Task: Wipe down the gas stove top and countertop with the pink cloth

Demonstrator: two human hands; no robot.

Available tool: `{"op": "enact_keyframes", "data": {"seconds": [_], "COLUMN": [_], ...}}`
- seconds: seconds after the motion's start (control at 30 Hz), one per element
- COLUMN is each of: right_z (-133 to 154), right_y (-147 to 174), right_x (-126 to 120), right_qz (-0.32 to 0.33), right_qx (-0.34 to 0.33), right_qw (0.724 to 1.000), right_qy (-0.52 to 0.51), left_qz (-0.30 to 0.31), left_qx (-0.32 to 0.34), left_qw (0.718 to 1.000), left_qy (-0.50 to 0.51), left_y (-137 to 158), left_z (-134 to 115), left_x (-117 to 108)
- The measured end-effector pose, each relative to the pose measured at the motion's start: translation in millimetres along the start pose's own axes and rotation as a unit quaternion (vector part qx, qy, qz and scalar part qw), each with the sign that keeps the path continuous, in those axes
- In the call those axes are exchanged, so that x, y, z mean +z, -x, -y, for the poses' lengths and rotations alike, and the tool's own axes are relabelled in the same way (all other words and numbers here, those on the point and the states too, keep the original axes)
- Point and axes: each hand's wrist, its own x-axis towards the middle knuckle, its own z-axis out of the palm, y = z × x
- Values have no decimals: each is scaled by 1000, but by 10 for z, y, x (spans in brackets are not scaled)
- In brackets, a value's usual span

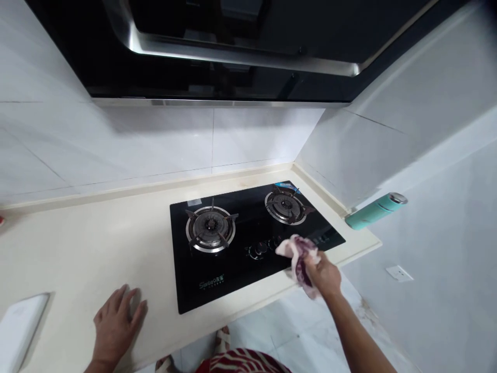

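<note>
At the near right of the stove [251,224], the right hand [325,275] gripped a bunched cloth [298,253] by the knobs [261,248]; the left hand [115,317] lay empty, fingers loosely bent, on the tabletop [89,243]. Folding the cloth flatter and pressing lightly seemed wise.

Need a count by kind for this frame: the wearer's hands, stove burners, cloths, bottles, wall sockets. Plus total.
Hands: 2 (left hand, right hand)
Burners: 2 (left burner, right burner)
Cloths: 1 (pink-and-white cloth)
Bottles: 1 (teal bottle)
Wall sockets: 1 (white socket)
Total: 7
</note>
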Motion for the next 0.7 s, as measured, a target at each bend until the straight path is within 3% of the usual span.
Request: {"op": "enact_keyframes", "data": {"seconds": [0.07, 0.13, 0.2, 0.3, 0.4, 0.7], "right_z": [-6, 102, 278, 518, 597, 544], "right_y": [-296, -534, -689, -744, -582, 373], "right_x": [-119, -151, -93, 79, 226, 449], "right_qz": [-36, -48, -8, 55, 67, 82], "right_qx": [40, 2, -52, -65, -59, -128], "right_qw": [998, 998, 999, 995, 994, 986], "right_qy": [-20, -27, -1, 45, 56, 68], "left_qz": [1, 0, 3, 10, 1, -7], "left_qx": [-3, -4, -1, 5, 3, 4], "left_qw": [1000, 1000, 1000, 1000, 1000, 1000], "left_qy": [1, -2, -5, -8, -13, -9], "left_y": [1, 0, 0, -1, 4, 24], "left_z": [-1, -3, -4, -5, -4, 20], "left_x": [-1, -3, -5, -6, 1, 42]}}
